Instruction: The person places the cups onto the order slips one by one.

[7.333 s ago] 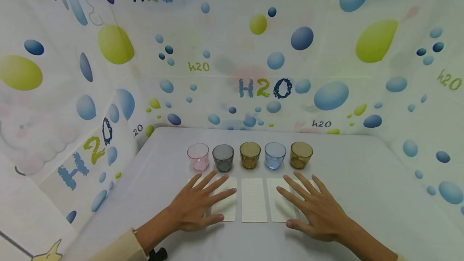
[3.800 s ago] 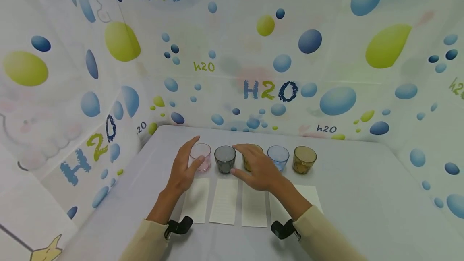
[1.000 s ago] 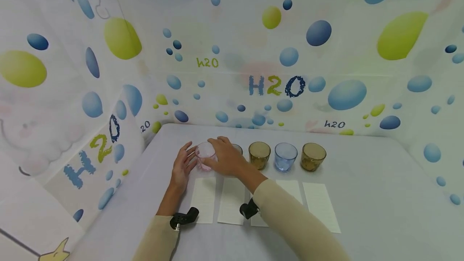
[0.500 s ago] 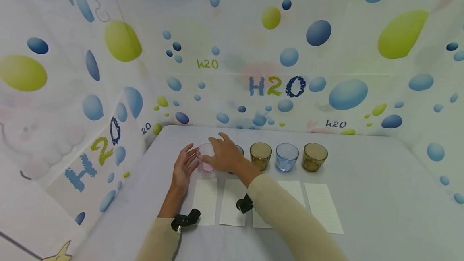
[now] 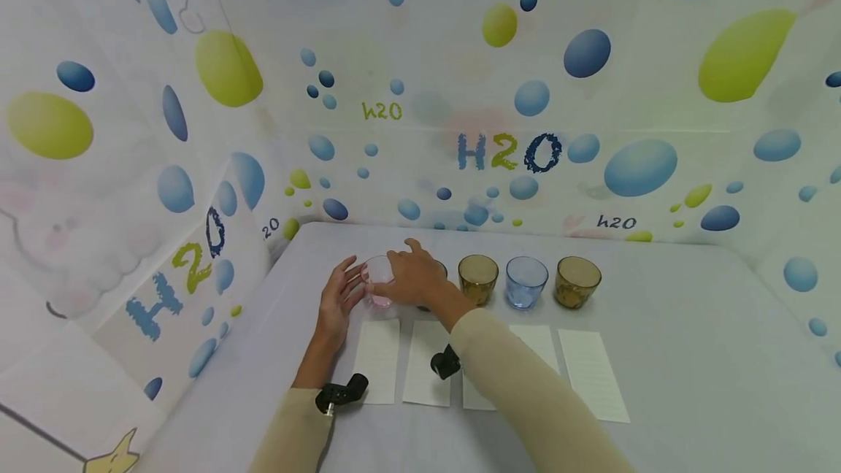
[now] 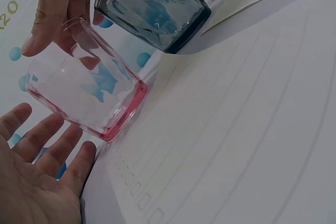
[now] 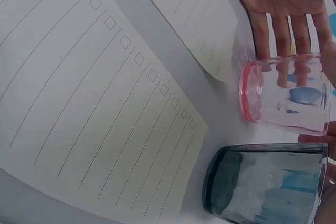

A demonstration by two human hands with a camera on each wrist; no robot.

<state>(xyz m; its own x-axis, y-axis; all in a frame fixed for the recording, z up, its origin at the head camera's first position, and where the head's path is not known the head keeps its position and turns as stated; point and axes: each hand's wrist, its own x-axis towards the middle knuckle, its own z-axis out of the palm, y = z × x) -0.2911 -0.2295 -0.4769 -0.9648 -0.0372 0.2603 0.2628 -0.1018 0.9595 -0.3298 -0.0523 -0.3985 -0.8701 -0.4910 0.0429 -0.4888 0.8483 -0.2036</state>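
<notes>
A clear pink drinking glass (image 5: 377, 268) stands upright at the left end of a row of glasses. My right hand (image 5: 420, 279) reaches across and grips it from the right, thumb on the near side and fingers behind, close to the rim. On the opposite side my left hand (image 5: 333, 309) has its fingers extended, the tips right at the glass wall. In the left wrist view, the pink glass (image 6: 84, 90) lies between both hands. The grey glass (image 7: 268, 184) is right beside it, mostly hidden behind my right hand in the head view.
Farther right along the row are an amber glass (image 5: 478, 279), a blue glass (image 5: 525, 283) and another amber glass (image 5: 578, 282). Several lined paper cards, including the leftmost card (image 5: 377, 363), lie before them. A patterned curtain (image 5: 420, 115) backs the white table (image 5: 683, 341).
From spread over the cards, both hands have moved up to the pink glass, the right one crossing leftward past the grey glass. Over the last second they stay almost still.
</notes>
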